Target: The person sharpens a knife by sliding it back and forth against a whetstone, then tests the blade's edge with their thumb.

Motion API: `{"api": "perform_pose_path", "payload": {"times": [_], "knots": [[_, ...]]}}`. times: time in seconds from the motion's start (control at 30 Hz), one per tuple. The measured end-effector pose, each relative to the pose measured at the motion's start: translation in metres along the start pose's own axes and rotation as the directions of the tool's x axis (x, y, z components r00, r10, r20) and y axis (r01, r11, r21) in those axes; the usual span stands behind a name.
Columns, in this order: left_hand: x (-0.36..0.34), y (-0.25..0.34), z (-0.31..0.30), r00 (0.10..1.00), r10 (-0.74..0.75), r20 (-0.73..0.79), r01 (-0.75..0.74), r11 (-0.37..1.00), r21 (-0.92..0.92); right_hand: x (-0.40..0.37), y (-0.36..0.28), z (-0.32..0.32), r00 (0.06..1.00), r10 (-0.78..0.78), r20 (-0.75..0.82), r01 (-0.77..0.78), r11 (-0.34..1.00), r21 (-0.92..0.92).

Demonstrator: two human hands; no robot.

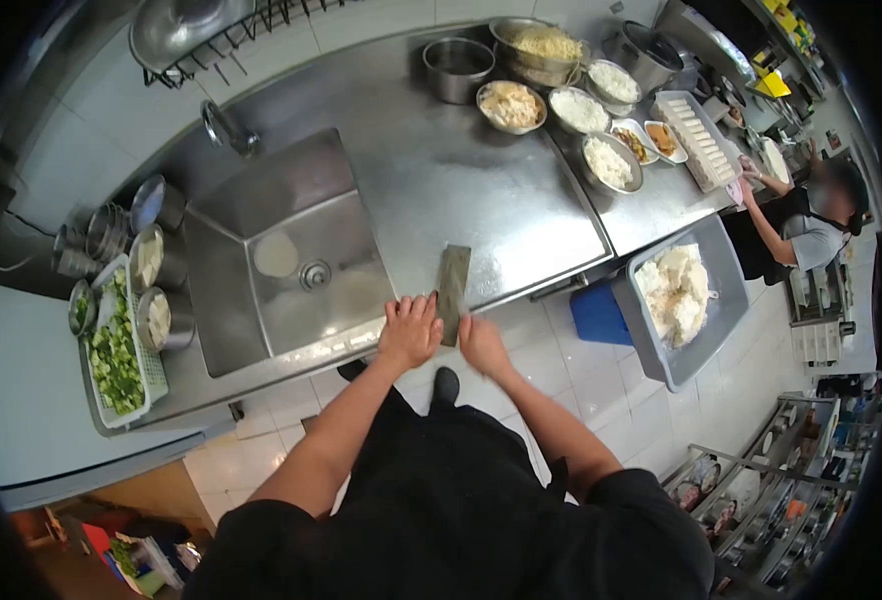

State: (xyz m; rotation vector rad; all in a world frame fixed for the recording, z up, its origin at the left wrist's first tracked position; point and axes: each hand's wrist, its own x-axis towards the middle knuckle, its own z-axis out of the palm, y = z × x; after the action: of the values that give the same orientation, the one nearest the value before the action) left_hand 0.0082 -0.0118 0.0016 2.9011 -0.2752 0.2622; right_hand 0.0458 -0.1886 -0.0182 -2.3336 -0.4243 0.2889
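A flat, narrow, greenish-grey slab (pixel 453 285), blade-like in outline, reaches over the front edge of the steel counter (pixel 431 215) between my hands. On its left, my left hand (pixel 409 332) lies palm down at the edge, fingers stretched and fingertips right beside the slab. My right hand (pixel 485 347) is closed in a slightly blurred fist against the slab's lower right side. How the fist grips it is hidden, so I cannot tell whether there is a handle. Left of my hands, a pale round disc (pixel 277 255) lies in the sink (pixel 223 310).
A perforated basket (pixel 158 375) of chopped greens and metal pots (pixel 168 262) stand left. Bowls of shredded food (pixel 508 107) and a tray of pale rolls (pixel 696 140) are at right. A grey tub (pixel 726 290) with white food sits beside the counter. Another person (pixel 811 220) works beyond it.
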Motion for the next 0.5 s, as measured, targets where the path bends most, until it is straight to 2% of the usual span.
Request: {"api": "perform_pose_path", "payload": {"times": [0.03,0.07,0.13,0.23,0.3,0.37,0.43,0.5], "knots": [[0.003,-0.004,-0.002,1.000,0.009,-0.013,-0.009,1.000,0.010,-0.024,-0.004,0.002,0.998,-0.023,-0.051,0.027,0.997,0.074],[0.002,-0.003,-0.001,1.000,0.008,-0.015,-0.008,1.000,0.017,-0.039,-0.009,0.000,0.998,0.002,-0.066,0.003,0.998,0.069],[0.001,0.000,0.001,1.000,0.008,0.007,-0.008,1.000,0.007,-0.017,0.001,0.000,0.997,0.065,0.044,-0.064,0.998,-0.020],[0.001,0.000,0.000,0.999,-0.019,0.047,0.022,0.998,-0.052,0.034,-0.023,-0.020,0.984,0.178,0.024,-0.179,0.981,0.076],[-0.003,0.001,0.004,1.000,-0.006,0.028,0.007,0.999,-0.034,-0.009,-0.003,-0.001,0.992,0.119,0.034,-0.120,0.992,0.038],[-0.001,-0.002,0.004,1.000,0.008,0.012,-0.008,1.000,-0.002,-0.016,-0.001,0.001,0.998,0.050,0.041,-0.050,0.999,-0.011],[0.005,-0.004,0.003,1.000,-0.002,0.030,0.003,1.000,-0.007,-0.030,-0.007,-0.004,0.999,-0.002,-0.053,0.003,1.000,0.008],[0.002,0.000,-0.004,0.999,-0.004,0.047,0.005,1.000,-0.018,0.019,0.000,-0.003,1.000,0.020,0.006,-0.020,0.999,0.028]]}}
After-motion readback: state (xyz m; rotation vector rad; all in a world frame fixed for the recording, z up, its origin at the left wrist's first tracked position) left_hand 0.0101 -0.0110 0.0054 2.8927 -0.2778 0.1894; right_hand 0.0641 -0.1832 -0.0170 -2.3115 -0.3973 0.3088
